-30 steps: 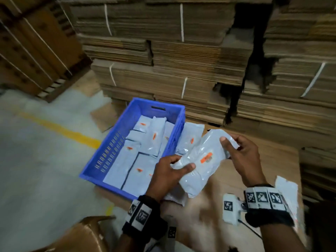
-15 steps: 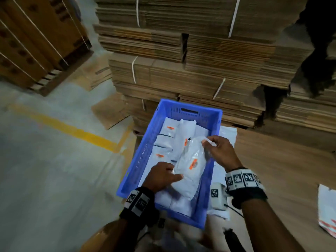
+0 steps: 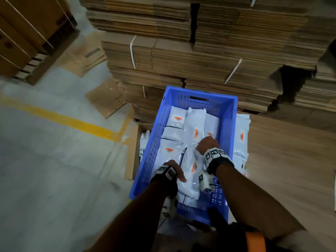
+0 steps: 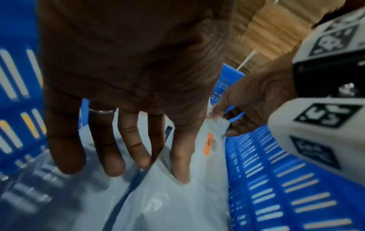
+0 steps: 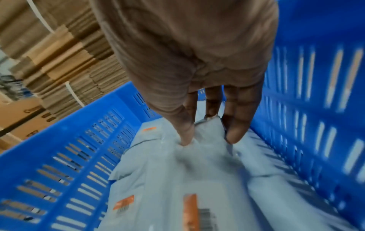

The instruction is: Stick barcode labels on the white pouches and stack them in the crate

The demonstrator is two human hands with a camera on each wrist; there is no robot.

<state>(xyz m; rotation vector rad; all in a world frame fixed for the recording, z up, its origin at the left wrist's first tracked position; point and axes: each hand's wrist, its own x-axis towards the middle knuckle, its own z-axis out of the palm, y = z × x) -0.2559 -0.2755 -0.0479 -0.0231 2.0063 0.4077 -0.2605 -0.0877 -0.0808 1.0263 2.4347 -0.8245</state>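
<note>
A blue slotted crate [image 3: 200, 91] holds several white pouches with orange barcode labels. Both hands are inside it, holding one labelled white pouch [image 3: 190, 171] low over the pile. My left hand [image 3: 179, 176] holds the near end: in the left wrist view its thumb dents the pouch [image 4: 177, 203] and the fingers [image 4: 112, 164] reach past its edge. My right hand [image 3: 200, 145] pinches the far end; in the right wrist view the thumb and fingers [image 5: 235, 132] clamp the pouch's top edge [image 5: 209, 123]. The orange label [image 4: 208, 143] faces up.
Tall strapped stacks of flat cardboard [image 3: 181, 60] rise right behind the crate. More white pouches [image 3: 241, 137] lie outside its right wall and a few [image 3: 143, 144] by its left wall. A cardboard surface [image 3: 291, 151] extends right. Concrete floor with a yellow line [image 3: 72, 122] lies left.
Both hands carried the labelled pouch from over the cardboard surface on the right into the crate and lowered it onto the pile there.
</note>
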